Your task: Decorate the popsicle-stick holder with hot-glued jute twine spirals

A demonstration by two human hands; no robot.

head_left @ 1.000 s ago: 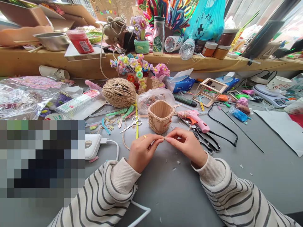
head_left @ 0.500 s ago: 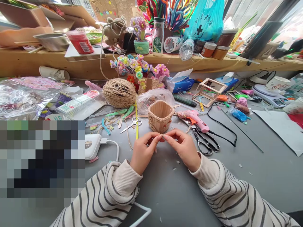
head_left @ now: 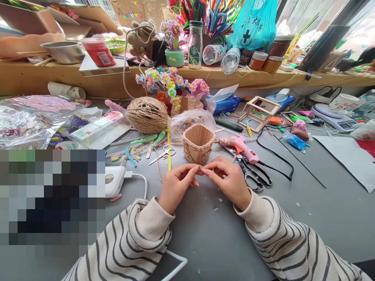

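Both your hands meet right in front of the little basket point(head_left: 198, 143), fingertips pinched together on a short bit of twine point(head_left: 200, 168). Your left hand point(head_left: 176, 185) and right hand point(head_left: 229, 180) are each closed on an end of it, thumbs and forefingers nearly touching. The strand is so thin that I can't really tell how long it is, or whether it's joined to the basket.

That basket looks like wooden sticks stood upright in a ring, open at the top, tan, with twine wound round the lower half. It sits on the grey table point(head_left: 322, 218) just beyond your knuckles, with a clear plastic bag point(head_left: 190, 119) right behind it.

Room-wise, you've got plenty of bare grey surface toward you and off to your right. It's tighter elsewhere: black scissors point(head_left: 253, 177) and the pink glue gun point(head_left: 240, 147) lie just beside your right hand, the small scissors point(head_left: 164, 152) and a yellow strip point(head_left: 169, 150) sit left of the basket, and the white power bank point(head_left: 115, 180) is near your left wrist. The big twine ball point(head_left: 147, 114) is further back.

Compared with a second ago, your hands have crept forward, closer to the basket's base, and your fingertips have drawn tighter together. Everything else on the table hasn't budged.
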